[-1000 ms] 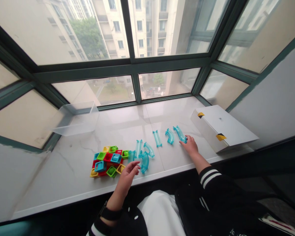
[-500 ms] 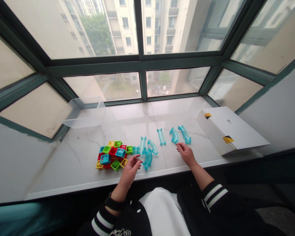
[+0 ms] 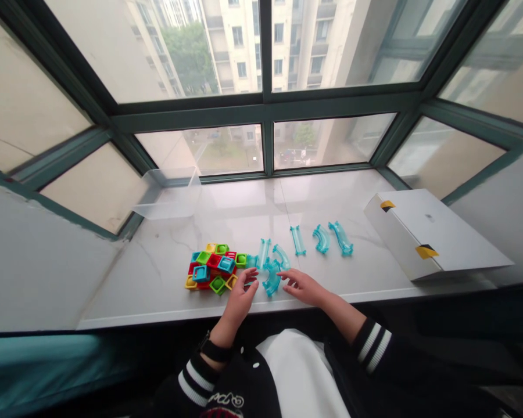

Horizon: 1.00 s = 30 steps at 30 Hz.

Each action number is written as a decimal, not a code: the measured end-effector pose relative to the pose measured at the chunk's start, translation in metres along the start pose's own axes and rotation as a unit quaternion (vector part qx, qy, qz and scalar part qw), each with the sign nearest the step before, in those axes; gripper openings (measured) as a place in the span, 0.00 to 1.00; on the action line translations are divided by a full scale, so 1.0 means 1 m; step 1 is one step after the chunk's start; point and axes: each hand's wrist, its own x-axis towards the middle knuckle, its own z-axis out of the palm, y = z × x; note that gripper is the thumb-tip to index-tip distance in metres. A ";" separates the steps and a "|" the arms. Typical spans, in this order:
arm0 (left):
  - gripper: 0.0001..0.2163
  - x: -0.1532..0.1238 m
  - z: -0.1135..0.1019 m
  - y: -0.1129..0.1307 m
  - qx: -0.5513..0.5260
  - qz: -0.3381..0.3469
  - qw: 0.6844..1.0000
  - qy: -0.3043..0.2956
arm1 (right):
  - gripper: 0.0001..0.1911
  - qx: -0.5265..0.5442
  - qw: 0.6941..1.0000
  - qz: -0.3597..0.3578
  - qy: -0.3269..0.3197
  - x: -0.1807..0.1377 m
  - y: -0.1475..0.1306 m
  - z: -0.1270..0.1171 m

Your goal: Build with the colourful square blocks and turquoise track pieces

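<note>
The left hand and right hand are apart and open at lower centre, fingertips just either side of a curved translucent blue track piece, neither clamped on it. Colourful plastic blocks sit just left of it on the marble sill, with more blue track pieces running rightward. A clear plastic bin stands upper left, a white box at right

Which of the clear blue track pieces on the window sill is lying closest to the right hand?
The curved track piece, just beyond the fingertips of the right hand, between both hands. Others, like the S-shaped piece, lie farther from that hand.
</note>
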 end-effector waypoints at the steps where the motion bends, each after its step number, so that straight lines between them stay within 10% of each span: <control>1: 0.22 0.000 0.001 0.000 0.006 -0.005 1.000 -0.005 | 0.23 -0.008 1.000 -0.002 -0.008 0.001 -0.002 0.004; 17: 0.13 0.021 0.016 -0.004 0.358 0.083 0.927 -0.074 | 0.17 0.013 0.998 0.009 0.061 -0.009 0.000 0.012; 30: 0.12 0.025 0.013 -0.020 0.309 0.103 0.942 -0.079 | 0.16 0.022 0.996 0.026 0.080 -0.010 0.000 0.018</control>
